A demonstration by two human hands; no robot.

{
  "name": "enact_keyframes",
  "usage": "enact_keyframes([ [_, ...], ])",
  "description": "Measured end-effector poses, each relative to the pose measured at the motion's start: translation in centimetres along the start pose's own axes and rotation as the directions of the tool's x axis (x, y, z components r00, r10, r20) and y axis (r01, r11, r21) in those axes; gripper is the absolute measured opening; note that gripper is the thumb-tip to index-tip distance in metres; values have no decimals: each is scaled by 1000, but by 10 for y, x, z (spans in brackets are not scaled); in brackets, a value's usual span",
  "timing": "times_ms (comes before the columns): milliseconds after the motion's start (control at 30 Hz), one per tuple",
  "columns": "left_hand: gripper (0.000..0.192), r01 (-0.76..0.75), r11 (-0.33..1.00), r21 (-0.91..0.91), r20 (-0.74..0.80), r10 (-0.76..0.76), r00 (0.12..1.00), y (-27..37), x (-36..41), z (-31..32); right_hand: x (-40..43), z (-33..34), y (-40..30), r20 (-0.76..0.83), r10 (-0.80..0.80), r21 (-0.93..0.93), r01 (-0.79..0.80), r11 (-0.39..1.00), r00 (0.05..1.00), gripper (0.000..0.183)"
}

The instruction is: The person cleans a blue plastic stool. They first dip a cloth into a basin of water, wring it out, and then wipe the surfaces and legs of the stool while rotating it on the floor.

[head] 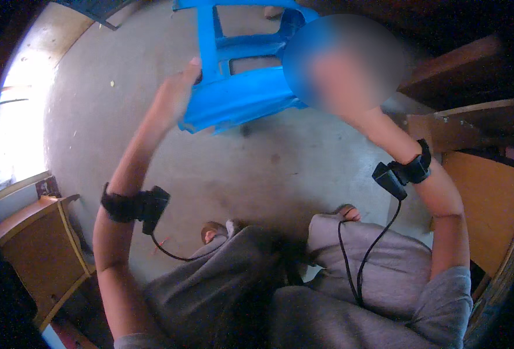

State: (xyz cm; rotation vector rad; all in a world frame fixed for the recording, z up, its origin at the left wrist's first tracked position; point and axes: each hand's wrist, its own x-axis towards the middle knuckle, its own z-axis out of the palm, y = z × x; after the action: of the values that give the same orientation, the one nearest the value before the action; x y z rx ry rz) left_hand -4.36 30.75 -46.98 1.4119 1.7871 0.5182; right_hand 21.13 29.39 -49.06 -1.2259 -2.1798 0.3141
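Note:
A blue plastic frame with rectangular openings, which looks like part of a plastic chair, is held out ahead of me at the top of the head view. My left hand grips its left side, the thumb resting on the blue upright. On the right, my right hand is at the frame's other side, largely covered by a blurred oval, so its fingers and their hold cannot be made out. Black straps with small boxes and cables sit around both forearms.
Below the blue frame lies a grey floor with small bits on it. Wooden furniture panels stand at lower left and at right. Dark wooden beams are at upper right. Bright light enters at left. My legs and feet are below.

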Motion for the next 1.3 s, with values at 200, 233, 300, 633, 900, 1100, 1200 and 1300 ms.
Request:
enact_keyframes([
  [200, 62, -114, 920, -374, 6, 126, 992, -18, 9, 3, 30, 52, -76, 9, -222, 270, 211, 939, 975, 27],
  [233, 62, -114, 920, -376, 8, 127, 992, -19, 10, 2, 36, 60, -87, -30, -211, 321, 210, 924, 977, 26],
  [300, 66, -73, 875, -478, 53, 112, 992, -16, 5, -1, 42, 64, -94, -46, -181, 364, 186, 913, 982, 24],
  [633, 64, -127, 945, -303, 82, 158, 984, -18, 13, -1, 9, -11, 1, 153, -203, -127, 223, 967, 967, 18],
  [900, 30, -306, 950, -67, 117, 312, 943, -18, -4, 3, 91, -32, -30, -84, -102, 253, 121, 960, 991, 34],
  [1100, 32, -247, 963, 108, 163, 228, 960, -15, -11, 0, 136, 78, -7, -34, -349, 73, 351, 934, 936, 37],
  [1200, 28, -226, 974, -15, 26, 226, 974, -12, -6, -1, 95, 70, -26, 104, -442, 197, 417, 887, 891, 40],
  [1300, 26, -252, 944, -212, 65, 271, 960, -21, 9, -3, 67, 69, -42, 34, -370, 213, 355, 910, 928, 40],
])
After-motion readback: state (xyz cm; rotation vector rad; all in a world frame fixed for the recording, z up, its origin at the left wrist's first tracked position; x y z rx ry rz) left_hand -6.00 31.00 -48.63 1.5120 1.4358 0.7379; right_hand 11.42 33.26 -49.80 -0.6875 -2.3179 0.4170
